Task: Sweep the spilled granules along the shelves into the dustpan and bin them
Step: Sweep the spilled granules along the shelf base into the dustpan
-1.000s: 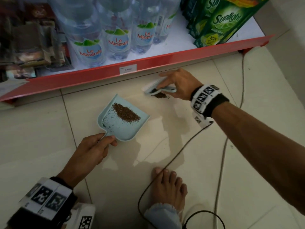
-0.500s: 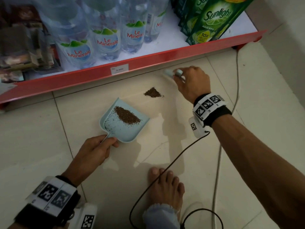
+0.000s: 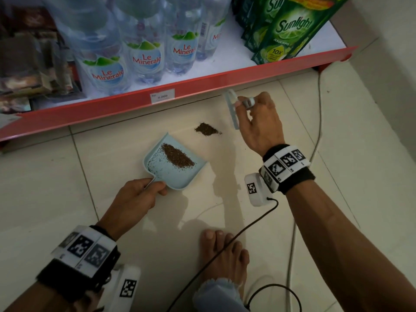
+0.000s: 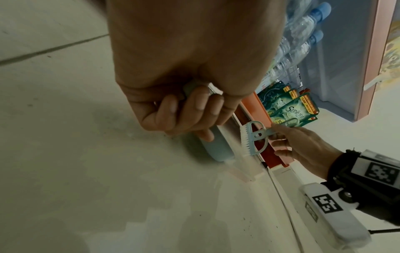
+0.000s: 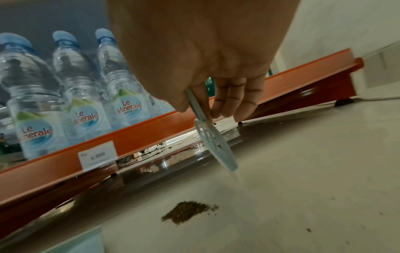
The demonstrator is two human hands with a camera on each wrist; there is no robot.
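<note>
A light blue dustpan (image 3: 180,174) lies on the floor with a heap of brown granules (image 3: 177,157) inside. My left hand (image 3: 139,194) grips its handle; in the left wrist view the fingers (image 4: 194,109) curl round it. A small pile of granules (image 3: 206,129) lies on the tiles between the pan and my right hand (image 3: 258,122). That hand holds a light blue brush (image 3: 231,109) lifted off the floor, right of the pile. The brush (image 5: 213,138) hangs above the pile (image 5: 188,211) in the right wrist view. The brush (image 4: 318,138) shows white bristles in the left wrist view.
The red shelf edge (image 3: 202,86) runs across just behind, with water bottles (image 3: 144,55) and green detergent pouches (image 3: 288,30) on it. More granules lie under the shelf (image 5: 194,147). My bare foot (image 3: 225,255) and black cables (image 3: 225,244) are on the floor in front.
The brush left the small pile and rose to the right, off the floor. The dustpan and left hand stayed put.
</note>
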